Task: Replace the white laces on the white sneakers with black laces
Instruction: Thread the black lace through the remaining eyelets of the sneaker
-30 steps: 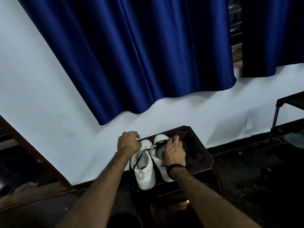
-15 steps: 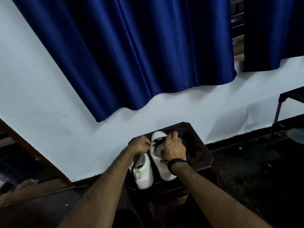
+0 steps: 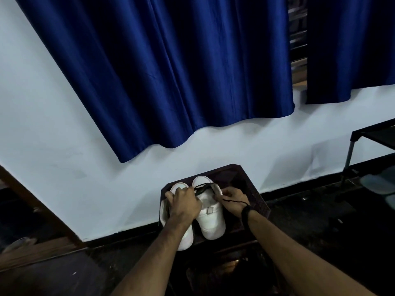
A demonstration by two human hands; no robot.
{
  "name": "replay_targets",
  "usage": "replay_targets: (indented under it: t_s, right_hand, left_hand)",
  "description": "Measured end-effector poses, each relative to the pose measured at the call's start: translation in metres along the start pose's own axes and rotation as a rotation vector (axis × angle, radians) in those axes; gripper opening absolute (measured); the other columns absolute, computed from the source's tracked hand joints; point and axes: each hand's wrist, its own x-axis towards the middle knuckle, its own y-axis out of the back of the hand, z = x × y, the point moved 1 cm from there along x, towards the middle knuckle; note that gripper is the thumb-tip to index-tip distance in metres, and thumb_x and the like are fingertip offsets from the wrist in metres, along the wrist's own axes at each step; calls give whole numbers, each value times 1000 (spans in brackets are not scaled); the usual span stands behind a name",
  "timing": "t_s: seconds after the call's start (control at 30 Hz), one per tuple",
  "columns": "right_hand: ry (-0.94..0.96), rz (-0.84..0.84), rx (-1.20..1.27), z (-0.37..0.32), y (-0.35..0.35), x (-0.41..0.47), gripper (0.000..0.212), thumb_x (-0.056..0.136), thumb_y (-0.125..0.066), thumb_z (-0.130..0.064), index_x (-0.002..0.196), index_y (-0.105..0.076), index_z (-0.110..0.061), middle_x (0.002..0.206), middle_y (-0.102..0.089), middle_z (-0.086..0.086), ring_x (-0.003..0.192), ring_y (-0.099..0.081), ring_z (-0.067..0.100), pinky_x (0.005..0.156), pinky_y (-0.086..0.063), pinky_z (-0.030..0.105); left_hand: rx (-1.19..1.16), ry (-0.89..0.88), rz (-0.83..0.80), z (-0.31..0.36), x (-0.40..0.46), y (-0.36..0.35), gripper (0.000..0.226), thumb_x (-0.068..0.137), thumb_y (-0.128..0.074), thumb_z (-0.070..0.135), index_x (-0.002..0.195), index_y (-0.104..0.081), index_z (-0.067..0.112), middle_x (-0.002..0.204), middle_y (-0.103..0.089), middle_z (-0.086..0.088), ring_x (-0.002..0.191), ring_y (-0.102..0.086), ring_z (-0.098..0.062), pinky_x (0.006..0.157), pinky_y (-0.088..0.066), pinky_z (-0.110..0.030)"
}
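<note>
Two white leather sneakers sit side by side on a dark brown plastic stool (image 3: 252,189) up against the wall, toes pointing at the wall. The right-hand white sneaker (image 3: 210,218) has a thin black lace (image 3: 205,187) running across its front eyelets, and each hand has hold of one end. Left hand (image 3: 184,202) is curled over the lace at the shoe's left edge, sitting on top of the left-hand white sneaker (image 3: 186,238) and hiding most of it. Right hand (image 3: 233,198) pinches the other end of the lace just off the shoe's right side, with a black band (image 3: 245,213) on that wrist. Behind all this is a pale wall (image 3: 64,146) with a deep blue curtain (image 3: 171,71) hanging partway down, and a dark metal-legged rack (image 3: 374,137) off to the right.
</note>
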Motion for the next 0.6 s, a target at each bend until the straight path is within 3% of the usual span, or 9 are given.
replay_targets:
  t_s: [0.07,0.2,0.37,0.47,0.53,0.6]
  right_hand:
    - [37,-42,43,-3,1,2,32,83,-70,-31,114,-65,-23,108,-69,-4,102,-62,13,82,-45,20]
    - [100,-150,9,-12,9,14,61,73,-67,-5,130,-53,-22,126,-61,1,113,-57,16,96,-48,27]
    - [95,-81,-108,-11,12,18,50,79,-60,-3,127,-59,-17,122,-61,3,116,-55,20,88,-41,17]
    - [111,3,-145,-4,3,15,48,78,-65,-7,125,-62,-14,123,-61,14,115,-55,29,92,-44,29]
    - [114,1,-178,-2,2,16,51,76,-67,-10,126,-61,-16,121,-58,16,114,-54,33,91,-47,35]
    - [124,-6,-239,-3,3,19,50,77,-67,-11,126,-59,-15,122,-55,17,114,-53,35,89,-48,36]
  left_hand:
    - [53,-21,29,5,0,0,30,83,-49,18,109,-65,19,112,-68,-4,113,-55,-25,99,-26,-47]
    - [129,-115,68,19,-2,1,25,90,-45,15,109,-61,20,110,-70,-5,108,-59,-25,99,-27,-42]
    - [18,1,5,23,-1,1,28,91,-46,15,116,-58,16,120,-63,-12,115,-57,-33,93,-42,-39]
    - [-46,-1,-67,17,4,6,27,90,-50,21,115,-58,12,123,-59,-15,118,-55,-35,93,-44,-41]
    - [-130,0,-116,11,10,11,26,83,-57,28,104,-62,14,115,-64,-15,109,-60,-34,85,-49,-39]
    - [-191,41,-193,4,20,21,22,73,-68,37,83,-64,18,93,-69,-8,87,-64,-25,64,-46,-28]
